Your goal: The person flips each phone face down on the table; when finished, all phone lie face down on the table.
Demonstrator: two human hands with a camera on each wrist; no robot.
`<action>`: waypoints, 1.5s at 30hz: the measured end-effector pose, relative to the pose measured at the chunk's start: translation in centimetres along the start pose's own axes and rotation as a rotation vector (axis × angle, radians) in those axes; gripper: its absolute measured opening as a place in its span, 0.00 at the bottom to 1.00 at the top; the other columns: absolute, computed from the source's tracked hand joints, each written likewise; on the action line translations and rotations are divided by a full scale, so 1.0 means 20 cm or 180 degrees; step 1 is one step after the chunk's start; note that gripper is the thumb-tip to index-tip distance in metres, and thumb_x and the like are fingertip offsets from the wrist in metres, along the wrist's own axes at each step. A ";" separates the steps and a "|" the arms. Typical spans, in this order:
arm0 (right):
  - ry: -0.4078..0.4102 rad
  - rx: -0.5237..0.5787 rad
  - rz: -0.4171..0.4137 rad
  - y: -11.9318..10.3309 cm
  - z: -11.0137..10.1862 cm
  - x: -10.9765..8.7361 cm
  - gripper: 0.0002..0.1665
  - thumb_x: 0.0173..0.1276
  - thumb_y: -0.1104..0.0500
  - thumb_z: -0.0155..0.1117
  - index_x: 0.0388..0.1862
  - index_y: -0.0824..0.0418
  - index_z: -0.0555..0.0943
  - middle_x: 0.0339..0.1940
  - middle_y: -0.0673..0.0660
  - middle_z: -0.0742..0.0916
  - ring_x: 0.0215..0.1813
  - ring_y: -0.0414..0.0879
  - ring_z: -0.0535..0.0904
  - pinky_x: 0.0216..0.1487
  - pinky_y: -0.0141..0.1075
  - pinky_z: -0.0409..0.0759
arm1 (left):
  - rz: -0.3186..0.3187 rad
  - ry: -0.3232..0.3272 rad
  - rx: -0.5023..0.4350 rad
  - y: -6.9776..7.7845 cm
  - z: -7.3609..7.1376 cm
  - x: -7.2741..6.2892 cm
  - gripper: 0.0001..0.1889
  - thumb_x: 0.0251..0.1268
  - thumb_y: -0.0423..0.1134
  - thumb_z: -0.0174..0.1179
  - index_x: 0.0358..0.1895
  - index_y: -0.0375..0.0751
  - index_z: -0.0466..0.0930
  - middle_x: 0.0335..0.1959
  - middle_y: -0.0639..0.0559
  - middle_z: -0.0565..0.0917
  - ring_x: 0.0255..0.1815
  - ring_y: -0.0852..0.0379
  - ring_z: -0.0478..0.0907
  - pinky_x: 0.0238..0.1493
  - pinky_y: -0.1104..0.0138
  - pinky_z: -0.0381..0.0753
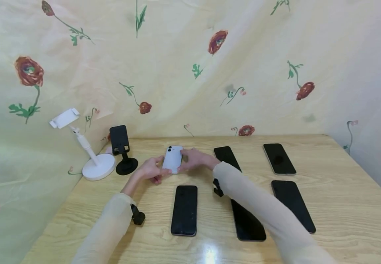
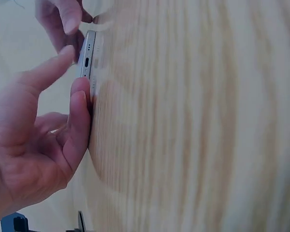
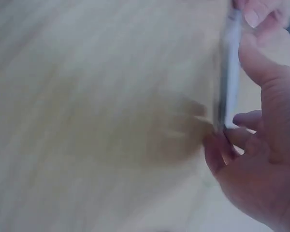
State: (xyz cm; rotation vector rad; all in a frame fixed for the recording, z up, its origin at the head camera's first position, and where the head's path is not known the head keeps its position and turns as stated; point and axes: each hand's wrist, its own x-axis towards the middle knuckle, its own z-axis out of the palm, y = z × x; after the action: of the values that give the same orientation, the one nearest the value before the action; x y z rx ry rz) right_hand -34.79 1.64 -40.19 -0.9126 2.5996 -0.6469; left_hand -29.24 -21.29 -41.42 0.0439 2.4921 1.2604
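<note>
A pale lavender smartphone (image 1: 172, 160) lies back up near the far side of the table, its two camera lenses at the upper left corner. My left hand (image 1: 151, 169) grips its left edge, with the thumb at the lower end. On the opposite edge, my right hand (image 1: 195, 160) pinches the phone between thumb and fingers. The left wrist view shows the phone's end with the charging port (image 2: 87, 62) close to the tabletop. In the blurred right wrist view the smartphone (image 3: 230, 72) appears edge-on; whether it is fully raised cannot be told.
A white phone stand (image 1: 98, 167) and a black phone stand (image 1: 126, 166) are at the left. A dark phone (image 1: 184, 211) lies in front. Dark phones (image 1: 248, 222) lie partly under my right arm. Two more, one farther back (image 1: 279, 158) and one nearer (image 1: 293, 205), lie rightward.
</note>
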 end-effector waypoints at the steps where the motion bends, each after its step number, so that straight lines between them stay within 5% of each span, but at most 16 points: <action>1: 0.0027 0.0088 -0.0076 0.01 -0.03 -0.02 0.49 0.69 0.43 0.67 0.77 0.68 0.61 0.74 0.65 0.70 0.71 0.58 0.67 0.67 0.51 0.67 | 0.0018 0.0037 -0.0018 -0.01 0.00 -0.01 0.47 0.66 0.46 0.68 0.80 0.36 0.49 0.17 0.43 0.81 0.15 0.54 0.78 0.21 0.63 0.82; 5: 0.0228 0.0363 -0.0205 0.09 -0.18 -0.14 0.38 0.73 0.51 0.64 0.70 0.76 0.68 0.59 0.69 0.82 0.59 0.57 0.80 0.58 0.45 0.77 | 0.0293 0.0431 0.0098 0.01 0.03 -0.04 0.41 0.71 0.47 0.63 0.77 0.27 0.54 0.14 0.45 0.80 0.13 0.54 0.78 0.19 0.63 0.81; 9: 0.0551 0.0462 -0.0066 0.21 -0.35 -0.28 0.32 0.73 0.54 0.64 0.65 0.77 0.73 0.52 0.70 0.85 0.47 0.59 0.85 0.45 0.44 0.83 | 0.0713 0.0810 0.0376 0.15 0.09 -0.07 0.34 0.72 0.42 0.61 0.72 0.26 0.63 0.17 0.45 0.81 0.14 0.52 0.80 0.19 0.64 0.80; 12: 0.0684 0.0370 -0.0028 0.31 -0.43 -0.38 0.27 0.72 0.60 0.63 0.61 0.79 0.74 0.49 0.73 0.85 0.41 0.62 0.86 0.38 0.44 0.84 | 0.0846 0.0692 0.0497 0.28 0.17 -0.07 0.33 0.71 0.41 0.62 0.71 0.26 0.65 0.25 0.44 0.85 0.18 0.53 0.82 0.20 0.65 0.80; 17: 0.0505 -0.0282 -0.0105 0.47 -0.49 -0.50 0.24 0.69 0.68 0.62 0.59 0.82 0.74 0.45 0.72 0.85 0.46 0.64 0.83 0.46 0.50 0.82 | 0.0908 0.0225 0.0992 0.47 0.38 -0.02 0.38 0.67 0.45 0.66 0.72 0.25 0.62 0.30 0.42 0.85 0.16 0.59 0.75 0.24 0.70 0.76; 20: 0.0301 -0.0480 -0.0054 0.55 -0.49 -0.54 0.26 0.67 0.69 0.63 0.60 0.82 0.72 0.44 0.71 0.84 0.48 0.63 0.82 0.49 0.52 0.80 | 0.0957 0.0093 0.1515 0.56 0.50 0.02 0.43 0.64 0.50 0.68 0.73 0.27 0.61 0.45 0.35 0.83 0.35 0.52 0.81 0.41 0.65 0.78; 23: 0.0150 -0.0342 0.0009 0.60 -0.47 -0.56 0.28 0.65 0.69 0.63 0.61 0.83 0.71 0.44 0.71 0.85 0.47 0.61 0.82 0.50 0.52 0.79 | 0.0955 0.0052 0.1846 0.61 0.60 0.06 0.48 0.60 0.55 0.70 0.74 0.28 0.60 0.64 0.32 0.73 0.62 0.44 0.74 0.60 0.59 0.73; 25: 0.0107 -0.0244 0.0025 0.64 -0.46 -0.56 0.29 0.64 0.70 0.63 0.62 0.83 0.70 0.44 0.70 0.85 0.47 0.60 0.82 0.51 0.52 0.79 | 0.0959 0.0042 0.1963 0.63 0.65 0.09 0.50 0.57 0.57 0.72 0.74 0.27 0.59 0.69 0.31 0.68 0.66 0.42 0.70 0.62 0.59 0.72; 30: 0.0024 -0.0305 0.0061 0.68 -0.46 -0.54 0.34 0.63 0.70 0.66 0.65 0.83 0.67 0.43 0.67 0.84 0.46 0.57 0.80 0.52 0.52 0.78 | 0.0977 0.0103 0.2177 0.66 0.74 0.14 0.53 0.52 0.61 0.74 0.71 0.25 0.63 0.65 0.33 0.69 0.57 0.45 0.75 0.56 0.62 0.76; 37: -0.0438 -0.0735 0.0170 0.67 -0.47 -0.48 0.52 0.56 0.58 0.80 0.73 0.76 0.63 0.48 0.68 0.83 0.49 0.57 0.78 0.57 0.53 0.75 | 0.0764 0.0114 0.2162 0.65 0.77 0.19 0.56 0.48 0.66 0.73 0.71 0.27 0.64 0.65 0.35 0.67 0.55 0.46 0.74 0.53 0.62 0.77; 45: -0.0623 -0.0607 0.0339 0.69 -0.45 -0.43 0.59 0.55 0.56 0.81 0.78 0.70 0.57 0.57 0.74 0.80 0.60 0.64 0.76 0.61 0.56 0.71 | 0.0773 0.0112 0.1949 0.64 0.78 0.21 0.47 0.50 0.63 0.74 0.64 0.27 0.73 0.60 0.36 0.73 0.55 0.46 0.74 0.54 0.61 0.76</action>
State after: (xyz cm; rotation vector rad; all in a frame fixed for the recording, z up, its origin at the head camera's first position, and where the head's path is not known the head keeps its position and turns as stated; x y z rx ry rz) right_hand -39.16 19.65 -38.39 -0.8386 2.5420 -0.2700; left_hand -29.81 -0.60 -41.07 0.4871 2.8706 0.5267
